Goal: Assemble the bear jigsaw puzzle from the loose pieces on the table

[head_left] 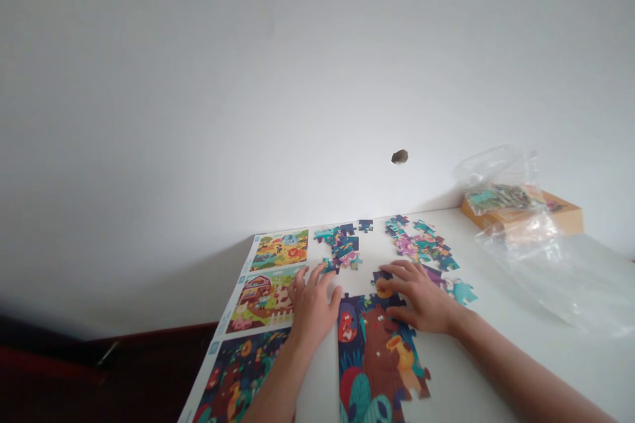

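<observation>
My left hand [313,304] has its fingers spread, with fingertips over the edge of the farm picture [260,297] and the white tabletop; it holds nothing visible. My right hand [421,294] is stretched out, fingers apart, over the top right of a partly joined jigsaw puzzle [377,350]. This puzzle shows a brown bear with an orange jar. Under the right fingertips lies a dark blue puzzle piece [381,279] with an orange shape, just above the joined part. Whether it touches the joined part is hard to make out.
Loose puzzle pieces lie in a left heap [344,246] and a right heap [421,243]. A printed picture sheet [233,304] runs along the table's left edge. At the back right, a plastic bag [516,201] rests on an orange box [570,217]. A wall [317,112] stands behind.
</observation>
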A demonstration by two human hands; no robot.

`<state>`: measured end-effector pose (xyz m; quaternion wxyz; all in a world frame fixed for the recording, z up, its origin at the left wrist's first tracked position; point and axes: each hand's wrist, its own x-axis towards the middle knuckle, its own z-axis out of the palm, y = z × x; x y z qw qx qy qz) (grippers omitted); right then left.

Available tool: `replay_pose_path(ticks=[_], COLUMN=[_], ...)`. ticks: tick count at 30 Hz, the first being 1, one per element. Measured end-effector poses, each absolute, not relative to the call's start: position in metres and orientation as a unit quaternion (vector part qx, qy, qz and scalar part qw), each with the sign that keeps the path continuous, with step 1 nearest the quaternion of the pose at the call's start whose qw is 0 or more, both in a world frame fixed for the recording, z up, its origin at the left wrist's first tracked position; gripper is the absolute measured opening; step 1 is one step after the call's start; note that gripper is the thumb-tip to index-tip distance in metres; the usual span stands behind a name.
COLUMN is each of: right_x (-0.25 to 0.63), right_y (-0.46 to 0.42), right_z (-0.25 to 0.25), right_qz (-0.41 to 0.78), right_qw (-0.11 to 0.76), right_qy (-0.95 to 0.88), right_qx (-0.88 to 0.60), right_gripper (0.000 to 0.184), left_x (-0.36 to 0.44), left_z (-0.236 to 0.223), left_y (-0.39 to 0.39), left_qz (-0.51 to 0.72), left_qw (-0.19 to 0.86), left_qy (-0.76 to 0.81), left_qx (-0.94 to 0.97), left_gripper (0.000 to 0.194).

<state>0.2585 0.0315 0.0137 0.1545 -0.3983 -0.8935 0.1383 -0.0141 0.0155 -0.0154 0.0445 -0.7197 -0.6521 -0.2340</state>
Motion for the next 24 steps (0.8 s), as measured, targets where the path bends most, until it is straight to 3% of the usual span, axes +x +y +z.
replay_pose_path(ticks=[6, 13, 18, 24], right_x=[0.257, 0.256, 0.255, 0.257], right_y=[0.030, 0.027, 0.026, 0.027], right_z=[0.022, 0.028, 0.028, 0.025], right_qz=[0.178, 0.200, 0.199, 0.204], right_qw=[0.161, 0.161, 0.157, 0.156], right_qy=[-0.897, -0.909, -0.906, -0.901], right_qx=[-0.371, -0.327, -0.339, -0.350], right_gripper=[0.036, 0.036, 0.037, 0.051], left_x=[-0.016, -0.020, -0.020, -0.017], left_z=[-0.014, -0.020, -0.018, -0.009], left_y=[0.017, 0.018, 0.019, 0.018], left_qz=[-0.245, -0.263, -0.267, -0.250], left_qw=[0.026, 0.024, 0.013, 0.010], left_qy=[-0.643, -0.643, -0.650, -0.667], left_qx=[-0.725, -0.719, -0.711, -0.702], left_gripper=[0.015, 0.050, 0.044, 0.041])
